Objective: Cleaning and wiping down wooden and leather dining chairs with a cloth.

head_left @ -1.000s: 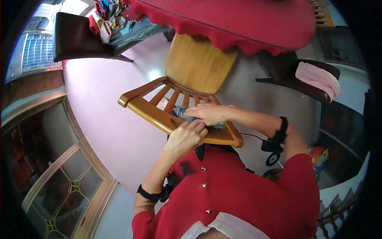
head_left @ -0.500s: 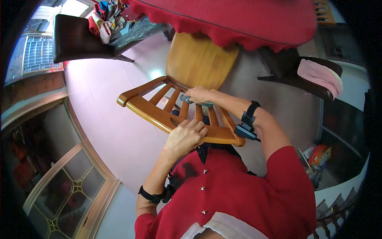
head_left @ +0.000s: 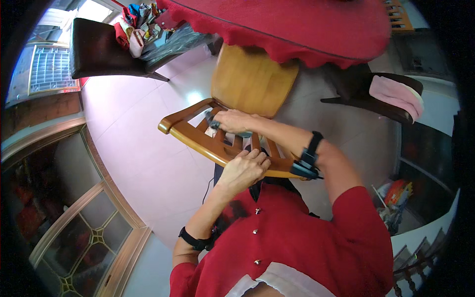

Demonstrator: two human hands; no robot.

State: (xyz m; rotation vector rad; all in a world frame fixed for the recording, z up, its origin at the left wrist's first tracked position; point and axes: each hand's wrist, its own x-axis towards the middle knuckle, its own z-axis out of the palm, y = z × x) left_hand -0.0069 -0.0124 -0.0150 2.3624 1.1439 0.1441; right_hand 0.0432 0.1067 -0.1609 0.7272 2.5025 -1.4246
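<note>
A wooden chair [head_left: 255, 81] stands in front of me with its slatted back toward me. My left hand [head_left: 245, 171] is closed over the top rail [head_left: 198, 141] of that back, right of its middle. Farther in, my right hand [head_left: 235, 121] is pressed against the slats, its fingers wrapped round a grey-green cloth [head_left: 213, 121]. Part of the cloth shows past the fingertips and part below the palm; the rest is hidden by the hand. Both forearms wear black straps.
A table with a red cloth [head_left: 292, 29] overhangs the chair seat's far edge. A dark chair [head_left: 101, 49] piled with clothes [head_left: 141, 29] stands far left. Another dark chair [head_left: 356, 101] at right bears a pink towel [head_left: 396, 96]. A glazed wooden door [head_left: 94, 232] is at lower left.
My right hand has slid left along the slats with the cloth. The chair back has shifted slightly right in view, with my left hand still on its rail.
</note>
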